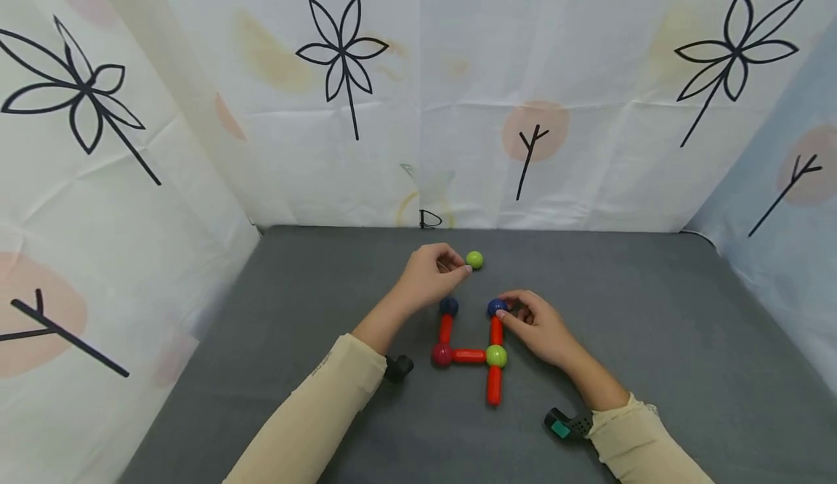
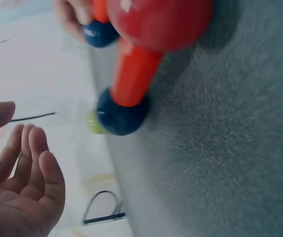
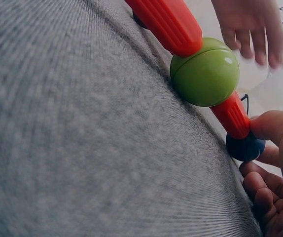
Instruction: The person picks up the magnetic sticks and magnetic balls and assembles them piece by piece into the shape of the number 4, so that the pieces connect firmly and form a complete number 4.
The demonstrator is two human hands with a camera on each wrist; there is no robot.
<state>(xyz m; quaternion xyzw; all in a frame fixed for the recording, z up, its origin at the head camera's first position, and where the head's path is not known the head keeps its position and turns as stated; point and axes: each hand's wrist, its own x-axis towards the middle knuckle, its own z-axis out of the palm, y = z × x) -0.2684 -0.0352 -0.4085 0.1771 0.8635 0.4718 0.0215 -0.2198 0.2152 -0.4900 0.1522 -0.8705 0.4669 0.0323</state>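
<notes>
A joined figure of red rods and coloured balls lies on the grey tabletop. My right hand [image 1: 539,328] pinches its right-hand blue ball [image 1: 497,307] between thumb and fingers. From that ball a red rod runs to a green ball [image 1: 496,356], with another red rod [image 1: 494,386] pointing toward me. A crosswise red rod [image 1: 469,355] links the green ball to a dark red ball [image 1: 442,355], and a further rod leads up to the left blue ball [image 1: 448,306]. My left hand [image 1: 431,273] hovers beyond it, fingers loosely bent and holding nothing, beside a loose green ball [image 1: 474,259].
The grey tabletop [image 1: 314,288] ends at a white cloth backdrop [image 1: 418,142] with drawn flowers and twigs, which also hangs on both sides. A black wrist device [image 1: 569,424] is on the right arm and another [image 1: 399,368] on the left.
</notes>
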